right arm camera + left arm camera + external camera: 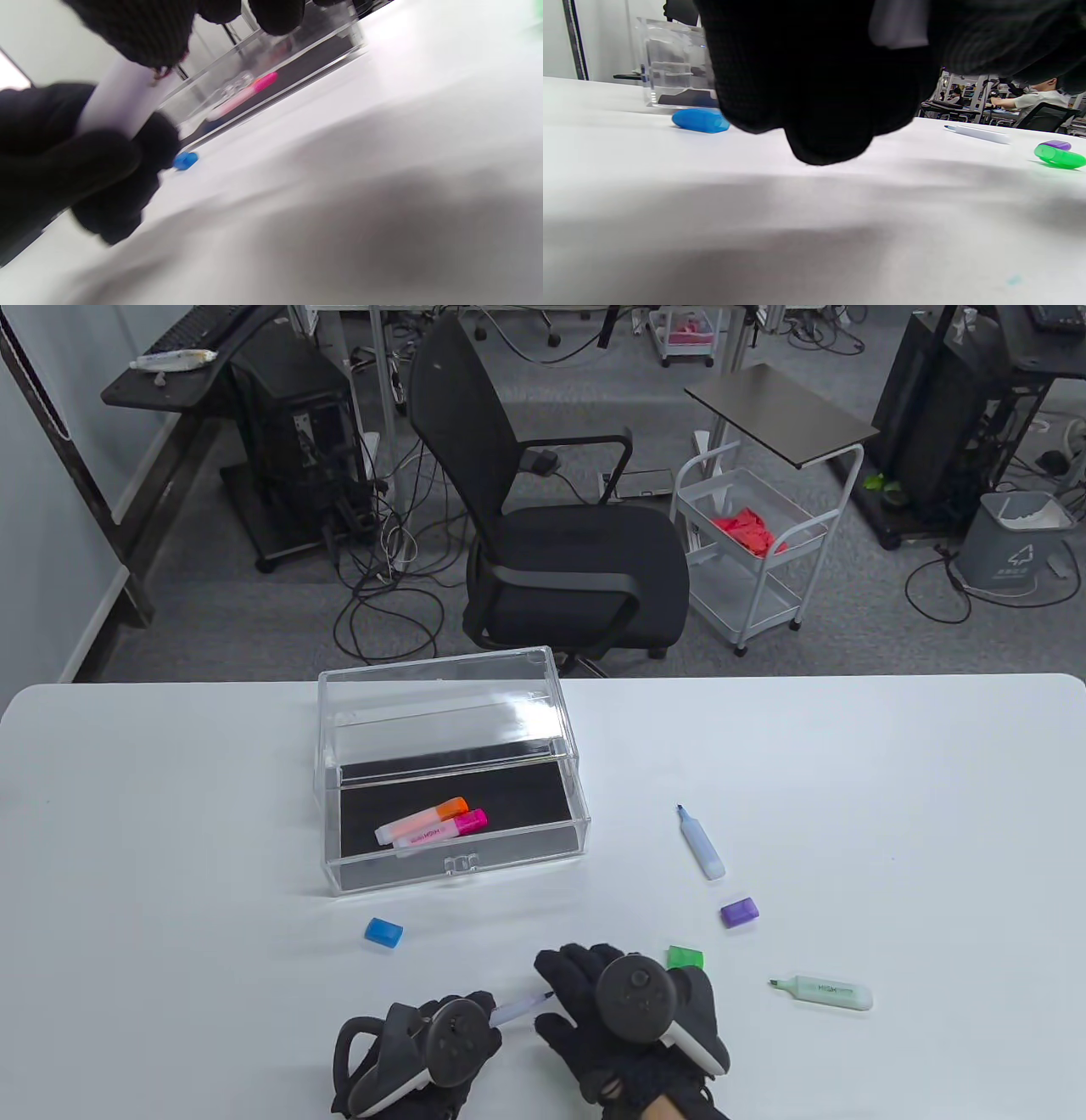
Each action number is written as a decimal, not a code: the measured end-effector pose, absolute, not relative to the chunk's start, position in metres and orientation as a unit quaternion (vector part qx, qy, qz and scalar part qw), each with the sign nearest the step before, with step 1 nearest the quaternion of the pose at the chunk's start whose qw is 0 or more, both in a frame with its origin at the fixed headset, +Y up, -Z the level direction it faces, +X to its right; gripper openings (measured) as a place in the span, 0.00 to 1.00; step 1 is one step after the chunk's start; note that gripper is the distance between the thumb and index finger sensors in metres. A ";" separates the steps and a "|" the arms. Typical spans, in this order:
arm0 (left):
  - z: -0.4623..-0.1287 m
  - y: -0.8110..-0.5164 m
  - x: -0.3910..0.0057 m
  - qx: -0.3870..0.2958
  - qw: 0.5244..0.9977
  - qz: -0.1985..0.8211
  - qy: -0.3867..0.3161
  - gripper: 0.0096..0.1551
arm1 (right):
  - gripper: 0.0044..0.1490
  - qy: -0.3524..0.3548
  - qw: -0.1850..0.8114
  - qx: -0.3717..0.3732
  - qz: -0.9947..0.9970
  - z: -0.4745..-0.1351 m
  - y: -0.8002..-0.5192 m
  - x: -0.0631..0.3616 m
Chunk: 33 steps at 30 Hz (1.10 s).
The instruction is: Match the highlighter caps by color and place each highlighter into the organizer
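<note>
Capped highlighters (pixel 431 824) in organizer (pixel 450 780) — two; uncapped — three; loose caps (pixel 739 912) — three.

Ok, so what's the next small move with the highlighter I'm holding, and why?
Probably reach the right hand over to the purple cap, which lies loose near the green cap. The left hand grips an uncapped highlighter whose body looks lilac, so that cap seems the match.

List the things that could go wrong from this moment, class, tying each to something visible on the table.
1. The uncapped highlighter held between the left hand and right hand looks pale purple; the blue cap lies closer than the purple cap, inviting a mismatch.
2. Its exposed tip could mark the white table.
</note>
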<state>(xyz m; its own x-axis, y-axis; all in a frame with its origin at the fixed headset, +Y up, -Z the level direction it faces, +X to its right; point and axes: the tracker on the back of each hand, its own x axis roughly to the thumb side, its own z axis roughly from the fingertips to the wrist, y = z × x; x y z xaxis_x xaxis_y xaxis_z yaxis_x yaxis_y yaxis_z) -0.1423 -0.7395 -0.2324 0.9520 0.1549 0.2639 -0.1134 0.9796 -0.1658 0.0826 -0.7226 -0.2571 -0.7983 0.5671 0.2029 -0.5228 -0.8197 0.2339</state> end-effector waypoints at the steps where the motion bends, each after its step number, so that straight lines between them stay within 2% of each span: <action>1: -0.233 -0.740 -0.144 -0.078 0.985 0.068 -0.136 0.33 | 0.43 0.081 0.284 0.122 0.948 -0.262 -0.719 0.090; 6: -0.237 -0.742 -0.153 -0.088 0.987 0.069 -0.118 0.32 | 0.43 0.068 0.199 0.074 0.975 -0.286 -0.702 0.130; 10: -0.239 -0.744 -0.158 -0.094 0.987 0.071 -0.107 0.32 | 0.43 0.086 0.113 -0.002 0.990 -0.313 -0.693 0.174; 14: -0.240 -0.744 -0.159 -0.098 0.987 0.071 -0.102 0.32 | 0.43 0.110 0.082 -0.046 0.989 -0.329 -0.697 0.204; 17: -0.240 -0.744 -0.159 -0.104 0.987 0.070 -0.098 0.32 | 0.44 0.145 0.043 -0.075 0.986 -0.342 -0.710 0.219; 25: -0.239 -0.743 -0.160 -0.112 0.987 0.071 -0.091 0.32 | 0.45 0.197 -0.008 -0.074 0.978 -0.367 -0.744 0.217; 30: -0.241 -0.745 -0.163 -0.118 0.987 0.072 -0.086 0.32 | 0.43 0.213 -0.029 -0.062 0.975 -0.377 -0.754 0.212; 33: -0.242 -0.746 -0.164 -0.121 0.987 0.072 -0.084 0.32 | 0.41 0.199 -0.046 -0.062 0.977 -0.380 -0.754 0.208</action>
<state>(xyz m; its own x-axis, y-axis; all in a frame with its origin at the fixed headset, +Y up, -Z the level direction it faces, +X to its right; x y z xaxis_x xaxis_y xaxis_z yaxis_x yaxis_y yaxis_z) -0.1643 -0.7456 -0.2423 0.9757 0.1615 0.1481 -0.1210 0.9606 -0.2502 0.2080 -0.7539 -0.3802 -0.9882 -0.1137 -0.1027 0.0645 -0.9167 0.3944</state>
